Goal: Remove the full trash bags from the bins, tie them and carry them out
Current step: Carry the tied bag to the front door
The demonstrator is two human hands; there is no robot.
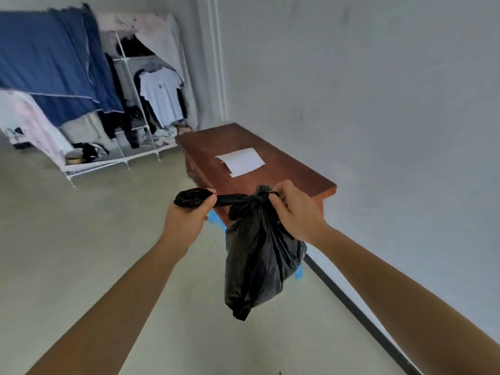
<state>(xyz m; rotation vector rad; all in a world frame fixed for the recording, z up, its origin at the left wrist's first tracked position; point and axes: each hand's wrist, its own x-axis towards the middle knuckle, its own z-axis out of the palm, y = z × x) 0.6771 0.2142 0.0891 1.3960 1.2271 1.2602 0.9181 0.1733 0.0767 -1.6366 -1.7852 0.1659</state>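
Observation:
A full black trash bag (258,263) hangs in the air in front of me, above the floor. Its neck is gathered into a knot at the top. My right hand (293,212) pinches the knot from the right. My left hand (189,215) grips the twisted free end of the bag and holds it out to the left, stretched taut. A bit of blue shows behind the bag; I cannot tell what it is.
A reddish wooden table (292,171) with a white sheet of paper (240,161) stands against the grey wall on the right. A white clothes rack (130,109) with hanging clothes and a blue cloth stands at the back left. Bare grey floor (81,239) lies to the left.

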